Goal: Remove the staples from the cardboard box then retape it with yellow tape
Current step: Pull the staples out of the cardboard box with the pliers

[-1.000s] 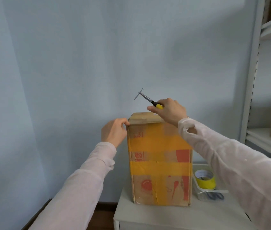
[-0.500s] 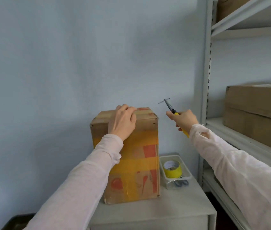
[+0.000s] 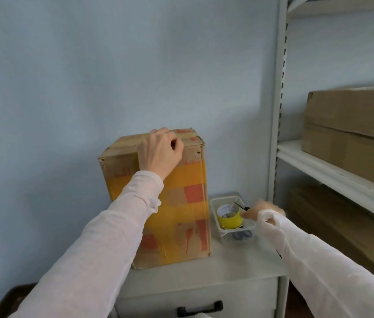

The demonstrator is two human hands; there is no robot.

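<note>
Looking at: the person's right hand [image 3: 260, 211] low in the right-centre of the frame, over the clear tray [image 3: 213, 204], curled around pliers [image 3: 241, 206] whose dark tips poke out toward the upper left. Blurry there, so I can't tell if a staple is pinched in the tips.

Left hand: the left hand [image 3: 159, 154] sits just above frame centre on the top front edge of the cardboard box [image 3: 181, 203], fingers curled loosely, pressing more than gripping. Nothing held in it as far as I can see.

Box spot: upright on the white cabinet [image 3: 238, 267], centre of frame, with bands of old yellow tape across the front.

Tape: the yellow tape roll [image 3: 229, 220] stands in the tray just right of the box, scissors [image 3: 242, 235] below it.

Risk 1: the plier tips are right beside the roll, so a careless drop could snag or nick the tape edge.

Risk 2: a loose staple bouncing out of that shallow tray could get lost on the cabinet top, my guess anyway.

Risk 3: the box is tall and narrow, so if the left hand lets go while the other one rummages, a bump could tip it.

Risk 4: taping over a missed staple, since the top flaps are mostly hidden from here.
</note>
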